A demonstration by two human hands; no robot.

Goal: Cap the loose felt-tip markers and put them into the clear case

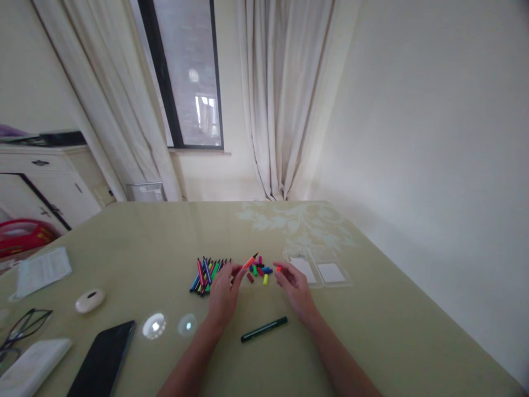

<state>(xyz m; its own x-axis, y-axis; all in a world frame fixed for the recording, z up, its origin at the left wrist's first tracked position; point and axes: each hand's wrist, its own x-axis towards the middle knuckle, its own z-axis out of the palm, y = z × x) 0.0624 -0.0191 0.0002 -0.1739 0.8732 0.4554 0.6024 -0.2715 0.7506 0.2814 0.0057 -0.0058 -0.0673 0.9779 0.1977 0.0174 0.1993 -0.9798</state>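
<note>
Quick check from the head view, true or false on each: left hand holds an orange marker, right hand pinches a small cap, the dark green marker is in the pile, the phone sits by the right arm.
1. The left hand holds an orange marker. True.
2. The right hand pinches a small orange cap. True.
3. The dark green marker lies in the marker pile. False: it lies alone, nearer the person, between the forearms.
4. The phone sits by the right arm. False: it lies far left.
</note>
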